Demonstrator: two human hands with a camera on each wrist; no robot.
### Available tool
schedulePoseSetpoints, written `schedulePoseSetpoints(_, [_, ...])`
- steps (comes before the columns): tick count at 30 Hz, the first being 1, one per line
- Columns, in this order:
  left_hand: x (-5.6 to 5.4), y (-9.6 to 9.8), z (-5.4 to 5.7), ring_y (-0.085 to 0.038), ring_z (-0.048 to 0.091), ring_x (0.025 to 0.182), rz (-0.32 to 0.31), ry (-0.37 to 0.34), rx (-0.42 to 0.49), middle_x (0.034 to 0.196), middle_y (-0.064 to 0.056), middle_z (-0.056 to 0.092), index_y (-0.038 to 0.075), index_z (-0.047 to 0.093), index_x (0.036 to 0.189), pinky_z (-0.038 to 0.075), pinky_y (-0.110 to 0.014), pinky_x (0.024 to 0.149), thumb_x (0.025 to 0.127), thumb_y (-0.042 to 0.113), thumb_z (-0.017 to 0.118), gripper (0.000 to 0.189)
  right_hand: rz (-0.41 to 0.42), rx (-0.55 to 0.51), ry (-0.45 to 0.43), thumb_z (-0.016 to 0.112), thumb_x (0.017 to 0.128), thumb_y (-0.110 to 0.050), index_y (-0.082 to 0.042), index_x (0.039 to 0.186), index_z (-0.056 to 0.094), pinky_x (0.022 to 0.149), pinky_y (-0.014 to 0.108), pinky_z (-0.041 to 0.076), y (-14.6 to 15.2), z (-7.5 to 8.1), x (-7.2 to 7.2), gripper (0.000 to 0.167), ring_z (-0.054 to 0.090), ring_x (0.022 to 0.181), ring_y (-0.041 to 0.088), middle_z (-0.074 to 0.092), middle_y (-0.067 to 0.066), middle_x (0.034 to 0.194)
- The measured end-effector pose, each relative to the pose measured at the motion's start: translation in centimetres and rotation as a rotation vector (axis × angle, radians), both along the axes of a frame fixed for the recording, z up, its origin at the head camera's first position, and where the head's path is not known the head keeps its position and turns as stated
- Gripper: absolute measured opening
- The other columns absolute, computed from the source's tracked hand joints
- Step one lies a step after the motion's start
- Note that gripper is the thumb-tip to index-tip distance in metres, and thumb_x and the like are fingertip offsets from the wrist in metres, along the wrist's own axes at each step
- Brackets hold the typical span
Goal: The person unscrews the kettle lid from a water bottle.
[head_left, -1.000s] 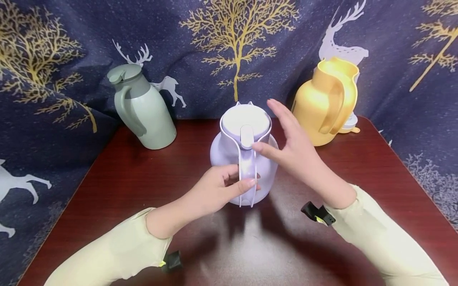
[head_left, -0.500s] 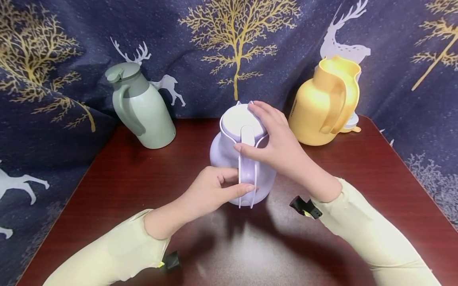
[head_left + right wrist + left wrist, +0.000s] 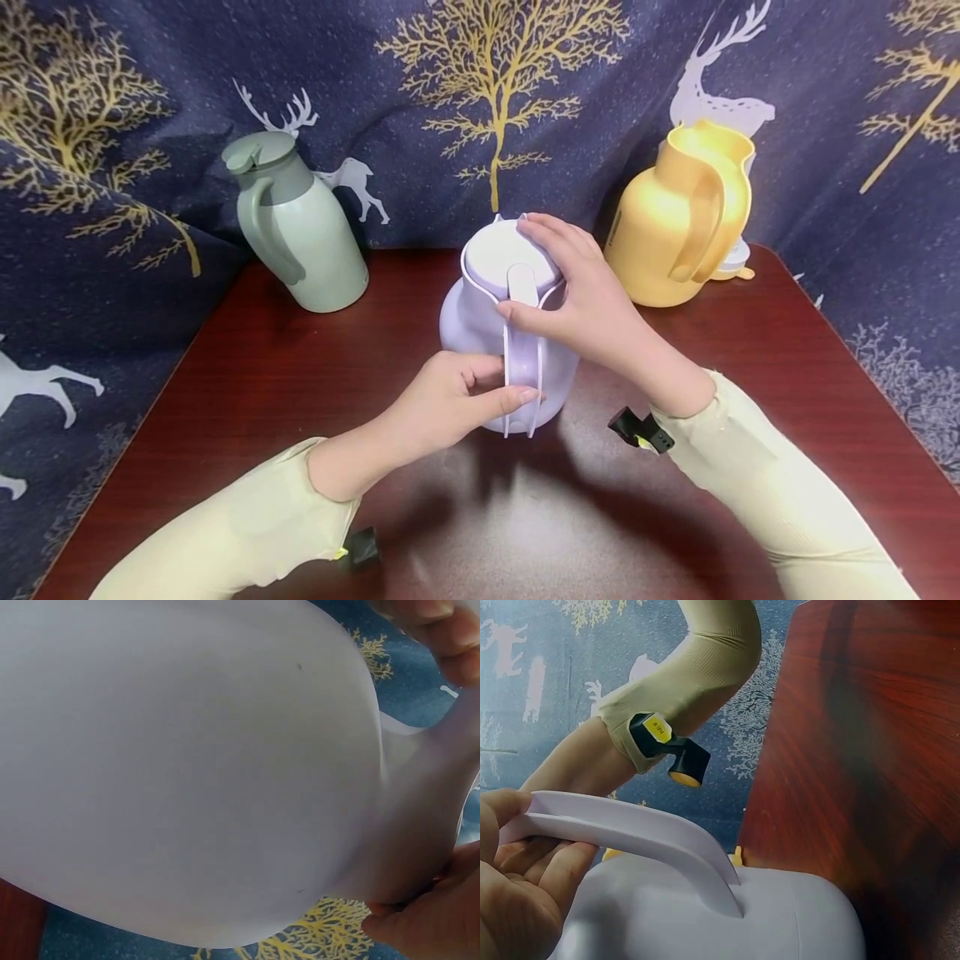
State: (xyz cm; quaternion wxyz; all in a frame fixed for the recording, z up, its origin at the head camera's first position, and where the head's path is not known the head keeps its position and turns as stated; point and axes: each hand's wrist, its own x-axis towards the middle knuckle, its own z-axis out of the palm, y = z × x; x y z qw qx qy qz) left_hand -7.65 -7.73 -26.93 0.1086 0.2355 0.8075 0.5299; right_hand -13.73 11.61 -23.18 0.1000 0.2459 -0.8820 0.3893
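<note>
A lavender thermos jug [image 3: 465, 321] stands upright on the table, its handle towards me. Its round white lid [image 3: 501, 248] sits in the collar, with a tab pointing down to the handle. My left hand [image 3: 442, 398] grips the handle [image 3: 523, 362], thumb across the near face and fingers behind. In the left wrist view the handle [image 3: 652, 832] shows between thumb and fingers. My right hand [image 3: 585, 287] holds the jug's top from the right, fingers over the far right of the lid and rim, thumb by the tab. The jug's body [image 3: 187, 772] fills most of the right wrist view.
A pale green thermos jug [image 3: 318, 242] with its lid on stands at the back left. At the back right is a lidless yellow jug [image 3: 652, 225], with a white and yellow piece [image 3: 731, 260] behind it. A patterned dark blue cloth [image 3: 420, 100] hangs behind the table [image 3: 300, 375].
My right hand has come left from beside the jug onto its lid and rim, then stayed there. The left hand keeps its grip on the handle.
</note>
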Motion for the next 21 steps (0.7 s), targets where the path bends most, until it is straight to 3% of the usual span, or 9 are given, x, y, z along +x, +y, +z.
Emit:
schedulePoseSetpoints(8, [0.0,0.0,0.0,-0.002,0.065,0.084,-0.005,0.003,-0.019,0.094,-0.005,0.081,0.007,0.079,0.110,0.058,-0.022,0.076,0.096,0.020,0.071,0.020,0.062,-0.013,-0.017,0.078,0.080,-0.024,-0.005,0.148,0.051,0.126,0.050,0.028,0.7,-0.3,-0.8,0.076,0.032,0.151,0.029,0.044,0.011,0.161])
schedulePoseSetpoints(14, [-0.1,0.0,0.0,-0.001,0.064,0.082,-0.002,-0.004,-0.032,0.092,-0.005,0.081,0.007,0.079,0.107,0.058,-0.022,0.074,0.095,0.022,0.072,0.021,0.160,-0.043,-0.013,0.077,0.079,-0.020,-0.006,0.149,0.051,0.125,0.049,0.028,1.5,-0.6,-1.8,0.076,0.032,0.152,0.028,0.042,0.011,0.162])
schedulePoseSetpoints(17, [0.0,0.0,0.0,-0.002,0.064,0.080,0.005,-0.021,-0.034,0.090,-0.006,0.081,0.007,0.079,0.106,0.057,-0.022,0.072,0.095,0.022,0.072,0.020,0.221,-0.056,-0.015,0.076,0.080,-0.018,-0.008,0.149,0.051,0.121,0.043,0.032,2.0,-0.7,-2.4,0.075,0.033,0.152,0.026,0.042,0.010,0.162])
schedulePoseSetpoints(21, [0.0,-0.2,-0.1,-0.003,0.066,0.082,0.011,-0.044,-0.026,0.093,-0.007,0.081,0.008,0.079,0.108,0.059,-0.022,0.074,0.095,0.021,0.072,0.020,0.334,-0.062,-0.024,0.075,0.080,-0.015,-0.007,0.150,0.050,0.114,0.025,0.034,2.9,-0.7,-3.6,0.075,0.036,0.150,0.022,0.041,0.009,0.163])
